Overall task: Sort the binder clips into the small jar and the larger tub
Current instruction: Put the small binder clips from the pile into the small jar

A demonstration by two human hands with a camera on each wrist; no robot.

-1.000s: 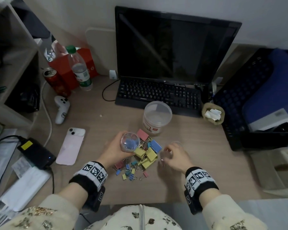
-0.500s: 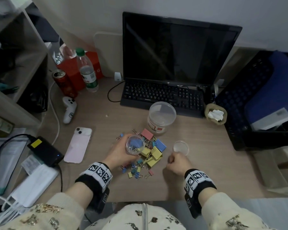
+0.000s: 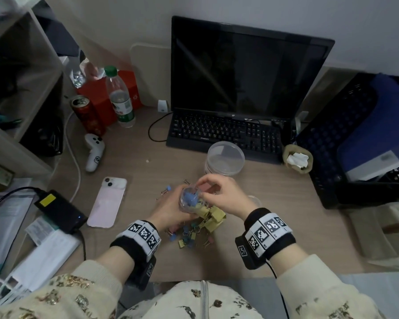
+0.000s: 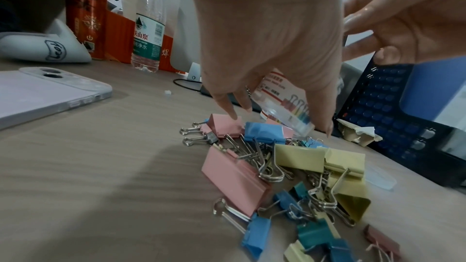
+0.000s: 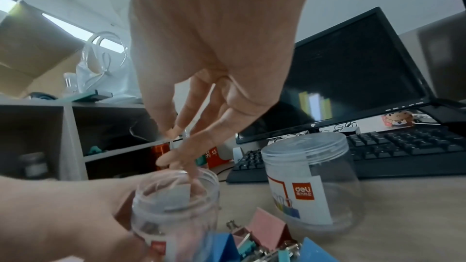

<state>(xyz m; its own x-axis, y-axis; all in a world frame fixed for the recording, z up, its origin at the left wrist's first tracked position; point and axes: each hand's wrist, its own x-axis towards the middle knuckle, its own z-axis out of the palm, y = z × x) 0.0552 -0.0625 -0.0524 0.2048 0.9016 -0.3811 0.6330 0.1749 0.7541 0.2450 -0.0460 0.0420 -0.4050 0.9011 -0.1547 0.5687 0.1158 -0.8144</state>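
My left hand [image 3: 171,210] grips the small clear jar [image 3: 190,199] just above a pile of pink, blue and yellow binder clips [image 3: 203,224]. In the right wrist view the jar [image 5: 174,212] stands open-mouthed with a white paper insert inside. My right hand [image 3: 217,192] is over its mouth, the thumb tip dipping in beside the paper. Whether it pinches anything does not show. The larger tub [image 3: 225,157] stands behind with its lid on. The jar's small lid [image 3: 255,199] lies on the desk, partly hidden by my right hand.
A pink phone [image 3: 107,201] and a black charger [image 3: 60,210] lie left of the pile. Behind are a keyboard [image 3: 226,132], a white controller [image 3: 93,153], a bottle [image 3: 120,97] and a can [image 3: 88,113]. A black crate [image 3: 355,139] fills the right side.
My right hand left the small lid on the desk and moved left to the jar's mouth. The left hand kept hold of the jar over the clips.
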